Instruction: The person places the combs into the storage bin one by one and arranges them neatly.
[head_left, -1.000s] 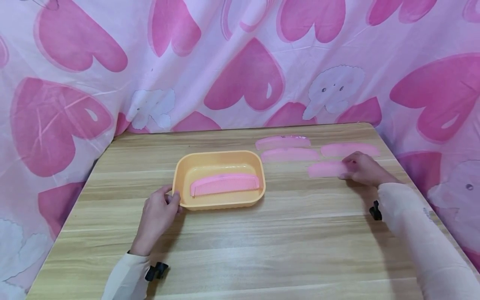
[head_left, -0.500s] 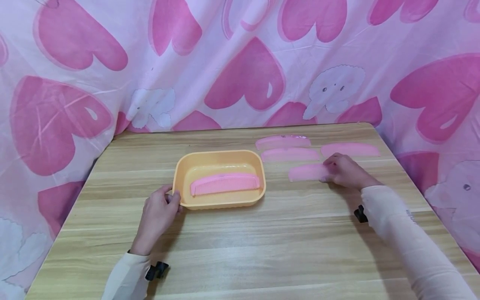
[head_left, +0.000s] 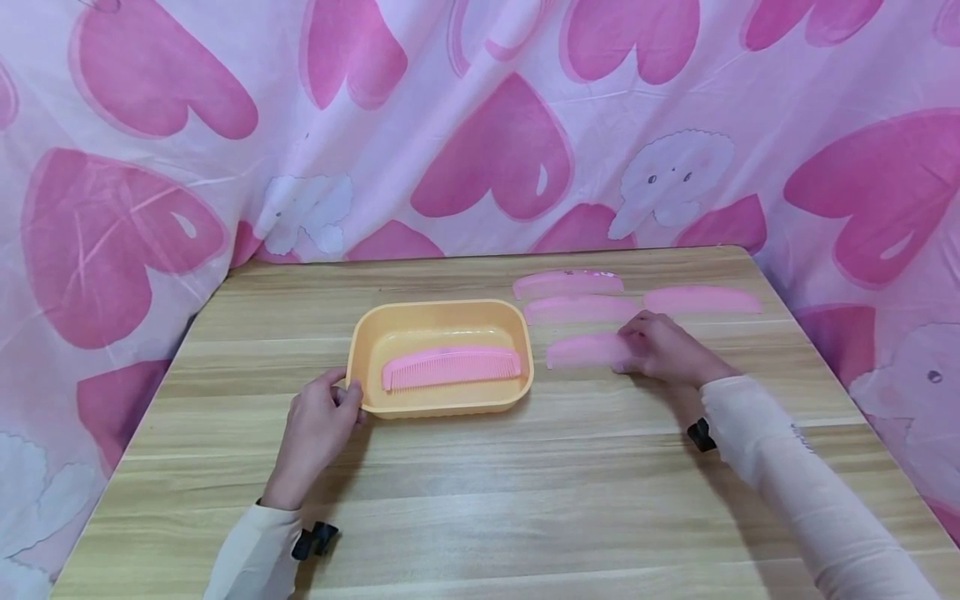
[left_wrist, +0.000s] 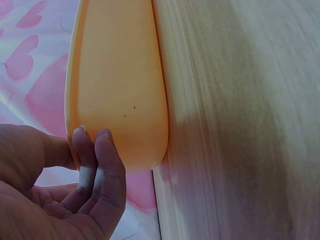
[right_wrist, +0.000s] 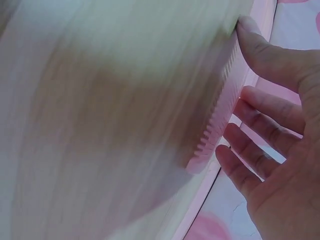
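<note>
My left hand (head_left: 318, 429) pinches the near left corner of a pale orange plastic basin (head_left: 442, 411). In the left wrist view its thumb and fingertips (left_wrist: 107, 145) lie on either side of the basin's wall. Inside the basin lies a pink comb (head_left: 452, 369), teeth toward me. To the right of the basin, my right hand (head_left: 671, 352) holds another pink comb (head_left: 585, 350) by its right end, close over the wood. The right wrist view shows this comb's toothed edge (right_wrist: 215, 120) between thumb and fingers. Its right end is hidden behind the hand.
Behind the held comb lie several more pink combs: a shiny-topped comb (head_left: 567, 284) farthest back, a comb (head_left: 577, 309) just before it, and a comb (head_left: 701, 299) to the right. A pink heart-patterned curtain (head_left: 487, 150) hangs along the back edge of the wooden table (head_left: 480, 500).
My right hand has slid left and slightly toward me with the pink comb, bringing it near the basin's right side. The left hand and the basin have stayed in place.
</note>
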